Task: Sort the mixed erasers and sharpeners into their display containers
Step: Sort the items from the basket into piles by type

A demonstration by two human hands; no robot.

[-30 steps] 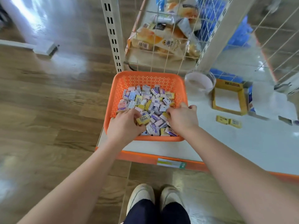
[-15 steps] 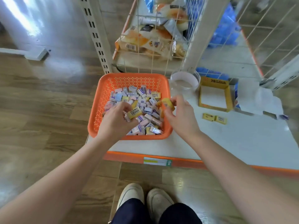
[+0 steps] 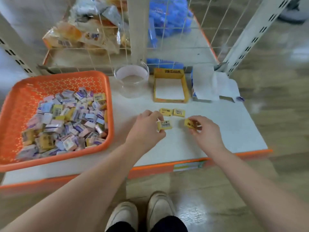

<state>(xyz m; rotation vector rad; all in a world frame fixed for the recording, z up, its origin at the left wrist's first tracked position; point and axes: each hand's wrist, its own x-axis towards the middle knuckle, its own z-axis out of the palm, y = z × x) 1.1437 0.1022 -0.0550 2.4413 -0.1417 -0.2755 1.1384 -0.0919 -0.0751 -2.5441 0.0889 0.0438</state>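
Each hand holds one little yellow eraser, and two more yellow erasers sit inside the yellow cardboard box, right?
Not quite. The head view shows the yellow cardboard box empty; the two yellow erasers lie on the white shelf just in front of it. The left hand and right hand do each hold one yellow eraser.

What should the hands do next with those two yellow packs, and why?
Probably set both down beside the lying pair on the shelf. The left hand pinches one pack, the right hand a second pack, close in front of that pair, so yellow ones seem gathered there.
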